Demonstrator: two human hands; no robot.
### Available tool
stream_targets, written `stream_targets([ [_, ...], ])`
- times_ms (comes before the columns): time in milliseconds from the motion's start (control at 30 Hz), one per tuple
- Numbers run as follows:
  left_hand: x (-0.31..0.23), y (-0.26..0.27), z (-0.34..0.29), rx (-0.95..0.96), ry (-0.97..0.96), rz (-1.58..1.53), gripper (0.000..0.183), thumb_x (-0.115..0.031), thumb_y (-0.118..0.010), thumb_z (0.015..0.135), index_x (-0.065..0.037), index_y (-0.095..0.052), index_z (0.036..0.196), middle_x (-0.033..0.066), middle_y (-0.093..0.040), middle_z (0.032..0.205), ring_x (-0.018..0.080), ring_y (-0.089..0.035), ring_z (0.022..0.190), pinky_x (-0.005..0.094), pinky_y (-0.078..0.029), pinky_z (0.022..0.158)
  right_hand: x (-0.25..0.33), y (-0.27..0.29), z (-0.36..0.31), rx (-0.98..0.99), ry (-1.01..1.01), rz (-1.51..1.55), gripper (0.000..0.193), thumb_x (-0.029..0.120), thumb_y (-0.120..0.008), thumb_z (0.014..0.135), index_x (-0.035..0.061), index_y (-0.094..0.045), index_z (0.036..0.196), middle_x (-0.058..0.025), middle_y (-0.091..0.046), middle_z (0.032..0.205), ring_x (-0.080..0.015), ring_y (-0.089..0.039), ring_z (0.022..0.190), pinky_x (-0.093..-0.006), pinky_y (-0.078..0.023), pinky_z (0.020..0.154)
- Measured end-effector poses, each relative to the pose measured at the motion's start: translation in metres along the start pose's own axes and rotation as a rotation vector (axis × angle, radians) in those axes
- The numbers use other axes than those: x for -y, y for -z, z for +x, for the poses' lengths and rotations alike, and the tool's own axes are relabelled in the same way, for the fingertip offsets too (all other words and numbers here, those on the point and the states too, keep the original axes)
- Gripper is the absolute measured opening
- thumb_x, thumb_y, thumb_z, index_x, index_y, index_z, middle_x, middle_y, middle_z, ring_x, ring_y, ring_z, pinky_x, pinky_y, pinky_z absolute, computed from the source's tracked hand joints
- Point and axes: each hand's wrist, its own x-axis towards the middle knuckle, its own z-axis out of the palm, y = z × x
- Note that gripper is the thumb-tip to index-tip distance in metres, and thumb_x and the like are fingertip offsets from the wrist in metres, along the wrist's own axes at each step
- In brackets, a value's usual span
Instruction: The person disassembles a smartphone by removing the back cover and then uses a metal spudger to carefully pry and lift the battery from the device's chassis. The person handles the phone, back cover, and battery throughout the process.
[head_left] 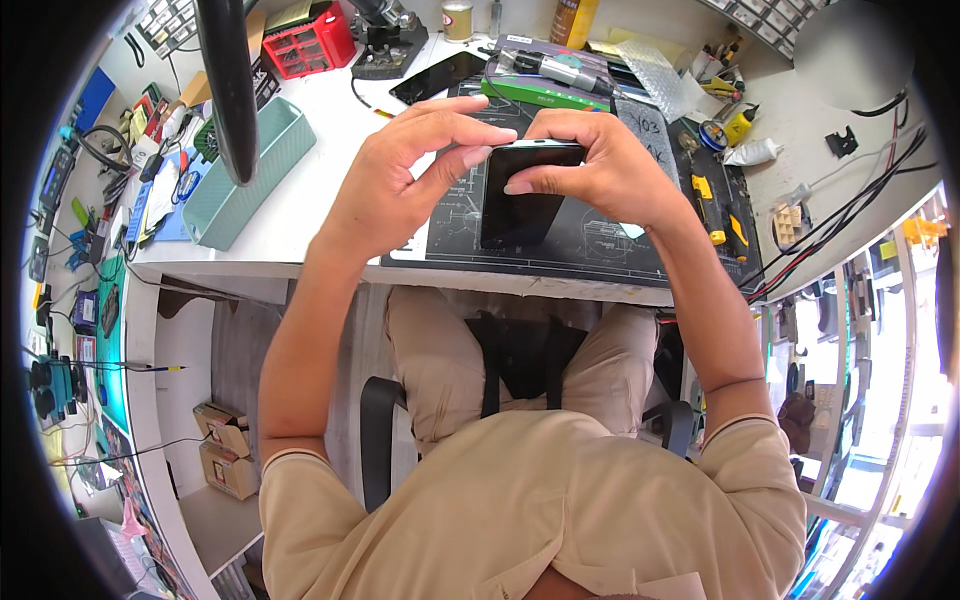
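A smartphone [522, 215] with a dark, glossy screen is held up over the black work mat [440, 250], its pale, slotted end edge at the far side. My right hand [610, 165] is closed on its far right corner, thumb across the screen and fingers behind. At the far left corner, the index finger and thumb of my left hand [400, 165] come together against the phone. The other left fingers reach out above. Whether something small sits in that pinch cannot be made out.
A teal bin [250, 185] stands at the left. Behind the hands lie a dark tablet-like panel [437, 78], a green box [545, 94] and a silver pen-shaped tool [565, 70]. Yellow-and-black tools [705, 205] rest at the mat's right, near cables [850, 215]. A black arm [228, 90] hangs at upper left.
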Motion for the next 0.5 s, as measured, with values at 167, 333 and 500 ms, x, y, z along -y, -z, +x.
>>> stream_targets([
  [167,-0.023,0.022,0.006,0.093,0.010,0.122,0.020,-0.010,-0.073,0.099,-0.007,-0.079,0.117,0.0118,-0.079,0.114,0.0309,-0.070,0.126,0.0402,-0.056,0.098,0.000,-0.009,-0.005,0.003,-0.060,0.068,0.030,0.021,-0.092,0.085,0.0011,-0.076,0.100,-0.0010,-0.069,0.092,-0.0107,-0.059,0.091,-0.0301,-0.047,0.083],
  [333,-0.049,0.031,0.027,0.270,0.043,0.238,0.017,-0.019,-0.072,0.099,-0.004,-0.077,0.107,0.0147,-0.077,0.100,0.0306,-0.074,0.110,0.0401,-0.056,0.087,0.003,-0.015,-0.013,-0.019,-0.043,0.105,0.028,0.020,-0.092,0.085,0.0021,-0.076,0.099,-0.0004,-0.069,0.090,-0.0103,-0.059,0.089,-0.0303,-0.048,0.082],
  [500,-0.060,0.024,0.043,0.356,0.033,0.325,0.025,-0.026,-0.070,0.099,-0.005,-0.077,0.109,0.0135,-0.077,0.099,0.0282,-0.071,0.089,0.0390,-0.054,0.078,-0.005,-0.029,-0.019,-0.084,-0.018,0.232,0.027,0.018,-0.091,0.087,0.0044,-0.077,0.105,-0.0004,-0.074,0.096,-0.0098,-0.065,0.091,-0.0300,-0.052,0.085],
])
